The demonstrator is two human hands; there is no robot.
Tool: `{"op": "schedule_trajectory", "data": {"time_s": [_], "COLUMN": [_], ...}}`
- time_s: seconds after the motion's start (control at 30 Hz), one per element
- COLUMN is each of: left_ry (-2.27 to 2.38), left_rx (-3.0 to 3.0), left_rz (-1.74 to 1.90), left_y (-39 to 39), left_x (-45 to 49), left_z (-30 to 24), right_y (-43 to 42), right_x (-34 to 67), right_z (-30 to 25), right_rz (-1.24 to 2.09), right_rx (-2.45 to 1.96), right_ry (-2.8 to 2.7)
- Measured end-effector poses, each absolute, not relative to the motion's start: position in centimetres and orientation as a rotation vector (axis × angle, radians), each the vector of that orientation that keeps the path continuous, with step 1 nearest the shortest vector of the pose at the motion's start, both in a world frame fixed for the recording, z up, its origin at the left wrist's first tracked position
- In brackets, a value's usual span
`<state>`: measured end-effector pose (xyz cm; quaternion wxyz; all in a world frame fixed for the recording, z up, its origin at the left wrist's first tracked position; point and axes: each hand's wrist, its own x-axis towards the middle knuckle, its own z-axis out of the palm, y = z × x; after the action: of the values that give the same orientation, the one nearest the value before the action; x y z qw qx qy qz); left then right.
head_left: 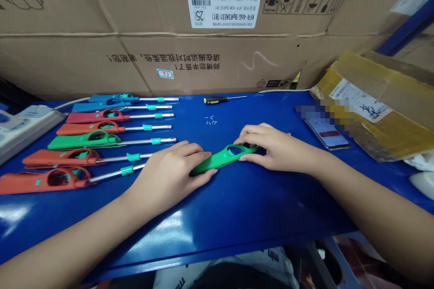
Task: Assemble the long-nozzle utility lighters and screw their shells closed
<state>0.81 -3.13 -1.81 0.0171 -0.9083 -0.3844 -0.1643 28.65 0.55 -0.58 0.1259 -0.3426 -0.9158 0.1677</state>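
A green long-nosed lighter [222, 158] lies on the blue table [244, 203], held at both ends. My left hand [169, 174] is closed over its handle end. My right hand [271, 146] grips the part past the trigger ring, fingers curled round it, and its metal nose is hidden under that hand. To the left lies a row of several finished lighters [98, 141] in blue, red, orange and green, metal noses pointing right.
A small black-and-yellow screwdriver [217, 99] lies at the back by the cardboard boxes [217, 31]. A phone [327, 133] and a taped parcel [376, 104] sit on the right. A white power strip [23, 128] is at the far left.
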Motion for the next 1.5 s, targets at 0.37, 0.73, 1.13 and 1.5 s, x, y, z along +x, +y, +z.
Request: {"op": "schedule_trajectory", "data": {"time_s": [0.37,0.73,1.13,1.5], "left_ry": [-1.141,-1.124,-1.323,-1.024], "left_rx": [-2.764,-2.797,-3.053,-2.767], "left_rz": [-0.458,-0.374,-0.603,-0.345], "left_y": [-3.2,-3.2,-2.3,-3.3], "left_x": [0.8,1.1,0.8,1.5], "left_z": [-1.6,-2.1,-2.9,-2.6], "right_y": [0.7,0.7,0.8,0.6], "right_x": [28.7,28.4,28.2,27.8], "right_z": [-1.0,-1.6,-2.6,-2.2], "right_rz": [0.527,0.363,0.541,0.733], "right_rx": [-0.995,-0.965,-0.953,-1.021], "right_ry": [-2.656,-2.71,-2.633,-2.472]}}
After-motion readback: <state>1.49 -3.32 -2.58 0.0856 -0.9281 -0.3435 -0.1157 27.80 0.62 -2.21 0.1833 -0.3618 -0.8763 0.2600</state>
